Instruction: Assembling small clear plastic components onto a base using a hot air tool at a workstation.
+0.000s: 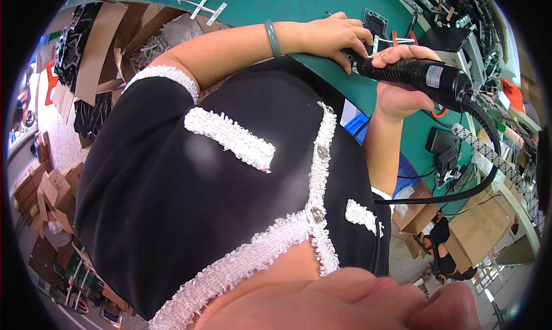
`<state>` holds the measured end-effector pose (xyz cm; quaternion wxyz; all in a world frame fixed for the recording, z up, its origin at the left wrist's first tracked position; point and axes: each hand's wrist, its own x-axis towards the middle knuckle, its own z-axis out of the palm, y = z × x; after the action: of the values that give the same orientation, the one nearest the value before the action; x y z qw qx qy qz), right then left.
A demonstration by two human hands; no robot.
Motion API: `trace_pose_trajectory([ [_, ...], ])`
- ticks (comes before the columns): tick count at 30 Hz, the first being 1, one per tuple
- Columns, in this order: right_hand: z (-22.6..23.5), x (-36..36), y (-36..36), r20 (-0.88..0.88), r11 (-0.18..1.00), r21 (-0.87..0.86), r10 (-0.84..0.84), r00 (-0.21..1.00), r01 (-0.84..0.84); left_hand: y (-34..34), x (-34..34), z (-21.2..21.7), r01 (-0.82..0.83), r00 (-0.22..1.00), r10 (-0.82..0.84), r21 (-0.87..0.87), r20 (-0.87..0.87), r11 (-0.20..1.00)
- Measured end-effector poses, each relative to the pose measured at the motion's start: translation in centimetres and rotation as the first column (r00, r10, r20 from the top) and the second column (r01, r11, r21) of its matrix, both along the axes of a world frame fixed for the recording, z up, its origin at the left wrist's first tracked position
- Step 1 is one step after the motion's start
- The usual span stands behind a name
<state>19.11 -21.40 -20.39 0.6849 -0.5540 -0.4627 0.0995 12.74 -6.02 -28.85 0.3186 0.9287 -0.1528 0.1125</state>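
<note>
My right hand (405, 83) is wrapped around a black electric screwdriver (425, 77). The tool lies tilted, its nose pointing left toward my left hand and a thick black cable leaving its rear end. My left hand (339, 38), with a grey-green bangle on its wrist, bends its fingers down over a small black part (352, 54) at the screwdriver's tip. Fingers hide most of that part. Just beyond lies a black moulded plate (375, 22), beside a narrow white strip (375, 44).
The green bench (270, 5) bears white strips with wires (207, 11) at the far left. Piled black and metal parts (437, 5) stand at the far right. Cardboard boxes (477, 226) sit at the lower right. A sleeved cable (500, 157) crosses the right side.
</note>
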Motion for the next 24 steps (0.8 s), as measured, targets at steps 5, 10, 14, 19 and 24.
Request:
trace_pose_trajectory([
  [5, -0.2, 0.2, 0.2, -0.046, 0.999, -0.008, 0.036, 0.998, -0.036, 0.0, 0.1, 0.7, 0.016, 0.999, -0.013, 0.071, -0.043, 0.997],
  [10, -0.6, 3.9, -2.7, -0.301, 0.954, 0.289, 0.016, 0.953, 0.076, 3.4, 1.7, 0.0, 0.261, 0.965, -0.259, -0.268, 0.045, 0.927],
  [14, 0.6, 5.8, -7.0, -0.154, 0.932, 0.218, -0.261, 0.953, 0.29, 4.8, 1.8, 2.5, -0.075, 0.992, 0.016, -0.476, -0.126, 0.876],
  [19, 0.7, 5.2, -7.2, -0.077, 0.839, 0.034, -0.539, 0.839, 0.543, 1.1, 3.5, 1.5, -0.235, 0.963, 0.196, 0.226, 0.182, 0.945],
  [24, 0.9, 4.3, -11.8, 0.53, 0.381, -0.57, -0.508, 0.679, 0.728, 2.0, 3.2, 2.8, -0.123, 0.989, 0.072, 0.452, 0.129, 0.883],
])
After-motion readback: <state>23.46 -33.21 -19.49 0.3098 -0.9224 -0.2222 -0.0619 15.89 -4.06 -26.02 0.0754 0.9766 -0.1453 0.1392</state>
